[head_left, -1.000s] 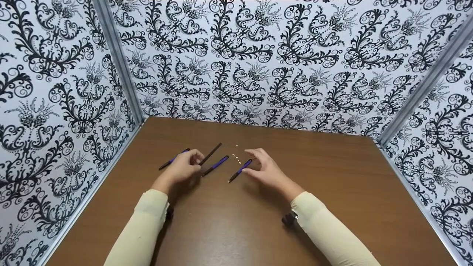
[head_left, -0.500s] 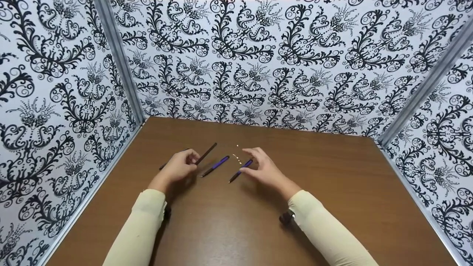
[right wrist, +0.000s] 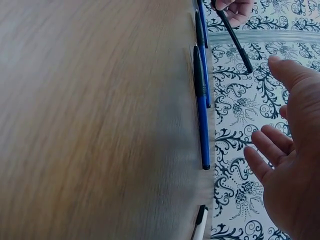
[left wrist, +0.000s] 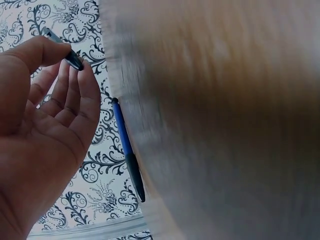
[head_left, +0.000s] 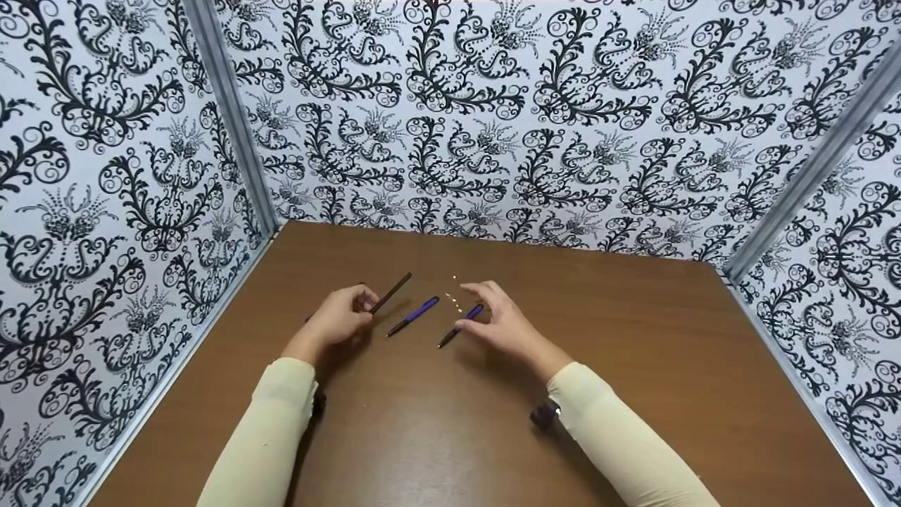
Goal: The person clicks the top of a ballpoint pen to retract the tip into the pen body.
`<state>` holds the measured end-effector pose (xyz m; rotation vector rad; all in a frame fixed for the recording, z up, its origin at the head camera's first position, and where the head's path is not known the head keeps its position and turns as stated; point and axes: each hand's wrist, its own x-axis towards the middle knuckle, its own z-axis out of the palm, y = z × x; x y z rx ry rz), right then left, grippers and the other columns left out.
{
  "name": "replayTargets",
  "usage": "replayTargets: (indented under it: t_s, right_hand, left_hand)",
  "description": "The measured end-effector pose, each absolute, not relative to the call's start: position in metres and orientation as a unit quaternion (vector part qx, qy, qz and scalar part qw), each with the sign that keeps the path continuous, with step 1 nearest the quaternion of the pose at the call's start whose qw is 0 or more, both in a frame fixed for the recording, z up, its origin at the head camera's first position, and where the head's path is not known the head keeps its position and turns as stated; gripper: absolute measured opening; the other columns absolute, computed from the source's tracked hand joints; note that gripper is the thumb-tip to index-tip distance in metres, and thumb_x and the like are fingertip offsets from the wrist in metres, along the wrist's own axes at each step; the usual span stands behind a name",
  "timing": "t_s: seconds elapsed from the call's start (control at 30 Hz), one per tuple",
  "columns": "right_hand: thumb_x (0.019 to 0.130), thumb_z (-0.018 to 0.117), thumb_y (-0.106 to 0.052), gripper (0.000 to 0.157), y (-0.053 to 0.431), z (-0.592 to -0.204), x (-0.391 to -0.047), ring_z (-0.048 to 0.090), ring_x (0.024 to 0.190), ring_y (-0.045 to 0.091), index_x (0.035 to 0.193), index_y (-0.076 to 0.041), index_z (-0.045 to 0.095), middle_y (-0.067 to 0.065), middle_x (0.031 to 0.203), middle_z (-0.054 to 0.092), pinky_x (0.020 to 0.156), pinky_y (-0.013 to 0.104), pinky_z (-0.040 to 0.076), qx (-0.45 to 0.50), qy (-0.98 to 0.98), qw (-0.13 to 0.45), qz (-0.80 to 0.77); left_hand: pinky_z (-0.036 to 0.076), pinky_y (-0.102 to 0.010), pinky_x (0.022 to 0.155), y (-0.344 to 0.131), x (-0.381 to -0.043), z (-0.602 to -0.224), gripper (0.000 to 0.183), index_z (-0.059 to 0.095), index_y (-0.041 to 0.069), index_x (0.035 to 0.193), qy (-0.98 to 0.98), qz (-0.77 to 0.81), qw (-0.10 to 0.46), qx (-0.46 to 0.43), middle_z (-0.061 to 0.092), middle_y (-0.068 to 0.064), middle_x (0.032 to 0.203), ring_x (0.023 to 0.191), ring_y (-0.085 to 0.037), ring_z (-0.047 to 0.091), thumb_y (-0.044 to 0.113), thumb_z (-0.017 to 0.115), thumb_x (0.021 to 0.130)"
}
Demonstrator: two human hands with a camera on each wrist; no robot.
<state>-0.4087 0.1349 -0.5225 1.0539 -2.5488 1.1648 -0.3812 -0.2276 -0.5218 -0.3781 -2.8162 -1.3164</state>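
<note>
My left hand (head_left: 339,317) pinches a black pen (head_left: 391,293) between thumb and fingers, its far end tilted up off the table. In the left wrist view the thumb presses this pen (left wrist: 62,49) near the fingertips. Two blue-and-black pens lie side by side between the hands: a middle pen (head_left: 413,316) and a right pen (head_left: 460,326). A third blue pen (left wrist: 127,150) lies beyond my left hand, mostly hidden by it in the head view. My right hand (head_left: 503,317) hovers beside the right pen, fingers loosely bent and apart, holding nothing.
Small white marks (head_left: 454,303) show on the brown table (head_left: 436,422) behind the right pen. A white item with a black end (right wrist: 201,222) lies low in the right wrist view. Patterned walls (head_left: 457,141) with grey metal corner posts enclose the table.
My left hand has drawn slightly left, carrying the black pen away from the middle pen and covering more of the leftmost one. My right hand has shifted slightly left over the right pen.
</note>
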Motion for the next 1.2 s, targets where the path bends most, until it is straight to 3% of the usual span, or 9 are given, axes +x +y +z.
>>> replayTargets:
  t_s: [0.23, 0.47, 0.67, 1.2]
  right_hand:
    - [0.097, 0.088, -0.030, 0.070, 0.136, -0.520, -0.407, 0.058, 0.137, 0.031, 0.157, -0.010, 0.058, 0.020, 0.147, 0.059, 0.120, 0.049, 0.045, 0.337, -0.853, 0.066, 0.393]
    - [0.096, 0.088, -0.032, 0.071, 0.137, -0.521, -0.406, 0.059, 0.136, 0.030, 0.157, -0.008, 0.058, 0.016, 0.145, 0.059, 0.120, 0.049, 0.045, 0.334, -0.854, 0.068, 0.392]
    - [0.096, 0.089, -0.028, 0.069, 0.136, -0.520, -0.406, 0.060, 0.132, 0.030, 0.155, -0.006, 0.059, 0.015, 0.143, 0.060, 0.115, 0.050, 0.050, 0.336, -0.851, 0.072, 0.396]
    - [0.096, 0.090, -0.024, 0.067, 0.135, -0.520, -0.407, 0.060, 0.132, 0.030, 0.154, -0.007, 0.061, 0.012, 0.141, 0.062, 0.113, 0.056, 0.051, 0.339, -0.842, 0.068, 0.415]
  left_hand:
    - [0.055, -0.044, 0.087, -0.230, -0.387, -0.523, 0.024, 0.073, 0.002, 0.127, -0.904, -0.413, -0.001, -0.107, 0.069, -0.014, 0.115, 0.103, -0.030, 0.063, -0.003, 0.066, 0.105]
    - [0.058, -0.042, 0.077, -0.232, -0.390, -0.525, 0.025, 0.075, 0.000, 0.127, -0.914, -0.393, -0.009, -0.098, 0.071, -0.015, 0.113, 0.098, -0.030, 0.065, -0.004, 0.067, 0.104]
    - [0.057, -0.048, 0.090, -0.232, -0.393, -0.526, 0.024, 0.074, -0.003, 0.128, -0.921, -0.376, -0.010, -0.103, 0.071, -0.018, 0.114, 0.106, -0.033, 0.066, -0.004, 0.068, 0.105]
    - [0.057, -0.055, 0.099, -0.230, -0.396, -0.527, 0.020, 0.078, -0.002, 0.123, -0.935, -0.346, -0.016, -0.077, 0.074, -0.020, 0.116, 0.111, -0.038, 0.069, -0.001, 0.070, 0.105]
